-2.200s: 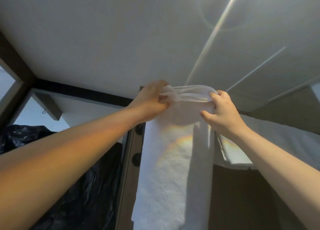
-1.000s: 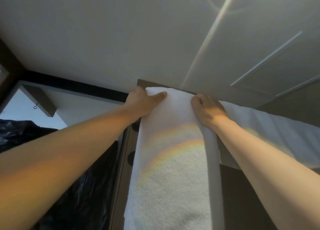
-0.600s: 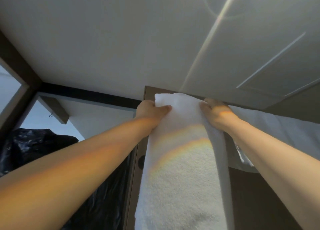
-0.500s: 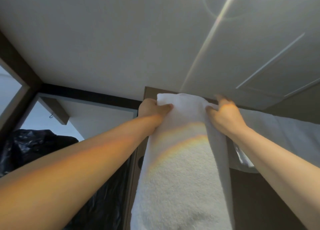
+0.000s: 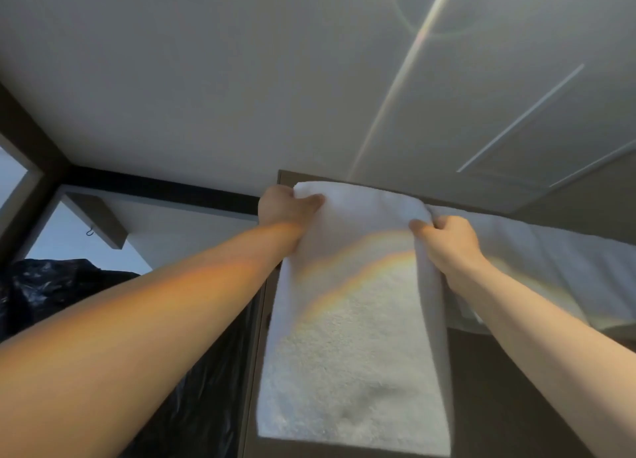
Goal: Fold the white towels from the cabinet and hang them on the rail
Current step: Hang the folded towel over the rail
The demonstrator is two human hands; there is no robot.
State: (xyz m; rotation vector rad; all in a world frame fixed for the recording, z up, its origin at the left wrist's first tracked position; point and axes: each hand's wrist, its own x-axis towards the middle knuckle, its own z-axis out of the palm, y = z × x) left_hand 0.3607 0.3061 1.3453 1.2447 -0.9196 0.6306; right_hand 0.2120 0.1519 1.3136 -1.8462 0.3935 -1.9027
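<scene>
A folded white towel hangs overhead, draped over the top of a dark panel; whatever bears it is hidden under its fold. My left hand pinches its upper left edge, thumb on the front face. On the right edge, a little lower, my right hand grips the towel with curled fingers. A second white towel hangs just to the right, partly behind my right forearm.
The white ceiling is close above my hands. A dark vertical post runs down left of the towel. Black plastic bags fill the lower left, under a dark beam.
My right hand has slid down the towel's right edge and gripped it. The left hand keeps its pinch at the upper left edge. The towel's lower edge has come into view.
</scene>
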